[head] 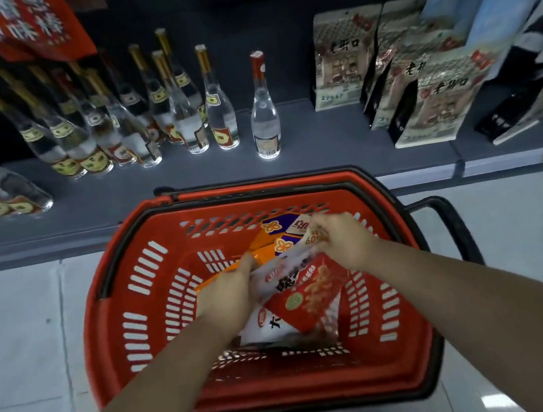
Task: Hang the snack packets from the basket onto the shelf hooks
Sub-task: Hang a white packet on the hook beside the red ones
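A red plastic basket (143, 292) stands on the floor below me, with several snack packets inside. Both my hands reach into it. My right hand (344, 241) pinches the top edge of a red and white snack packet (309, 290) and holds it tilted. My left hand (230, 294) grips the left side of the packets, over an orange packet (266, 253). Orange and purple packets (287, 228) lie at the far side of the basket. A white packet (272, 326) lies underneath. No shelf hooks show clearly.
A low grey shelf (325, 150) runs behind the basket. Clear glass bottles (182, 114) stand at left, one lone bottle (263, 110) in the middle, standing pouches (419, 82) at right. A red banner (25, 27) hangs at upper left. The basket's black handle (452, 227) sticks out right.
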The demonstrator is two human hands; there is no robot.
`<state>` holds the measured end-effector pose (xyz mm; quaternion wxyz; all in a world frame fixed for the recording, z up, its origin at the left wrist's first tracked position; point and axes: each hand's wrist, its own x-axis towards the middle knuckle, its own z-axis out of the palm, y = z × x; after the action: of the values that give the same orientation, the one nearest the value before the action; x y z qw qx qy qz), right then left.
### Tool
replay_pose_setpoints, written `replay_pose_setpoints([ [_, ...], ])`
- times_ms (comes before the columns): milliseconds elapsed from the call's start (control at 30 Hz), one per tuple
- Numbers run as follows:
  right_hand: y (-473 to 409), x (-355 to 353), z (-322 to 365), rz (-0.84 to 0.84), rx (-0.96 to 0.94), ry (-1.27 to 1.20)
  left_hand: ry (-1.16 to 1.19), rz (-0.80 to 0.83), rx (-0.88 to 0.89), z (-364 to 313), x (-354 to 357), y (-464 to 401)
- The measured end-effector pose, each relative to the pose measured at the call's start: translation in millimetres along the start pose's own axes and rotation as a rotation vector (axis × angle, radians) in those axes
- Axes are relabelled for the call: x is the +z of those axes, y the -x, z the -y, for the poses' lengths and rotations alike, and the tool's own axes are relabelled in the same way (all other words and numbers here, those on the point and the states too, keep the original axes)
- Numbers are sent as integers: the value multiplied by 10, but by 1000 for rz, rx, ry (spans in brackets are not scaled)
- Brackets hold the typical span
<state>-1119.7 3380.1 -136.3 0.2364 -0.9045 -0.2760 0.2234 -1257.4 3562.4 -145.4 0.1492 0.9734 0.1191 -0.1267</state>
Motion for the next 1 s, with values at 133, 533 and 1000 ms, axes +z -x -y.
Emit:
replay_pose_setpoints([
  [133, 535, -758, 445, -95, 39, -104, 104, -180, 49, -309, -971, 291],
  [533, 2074, -4095, 2600, -412, 71, -500, 607, -355, 156, -1572, -4968, 1342],
  [1000, 2820, -6457, 4114, -822, -79, -666, 1073, -587, 400, -2598, -7730, 1735],
])
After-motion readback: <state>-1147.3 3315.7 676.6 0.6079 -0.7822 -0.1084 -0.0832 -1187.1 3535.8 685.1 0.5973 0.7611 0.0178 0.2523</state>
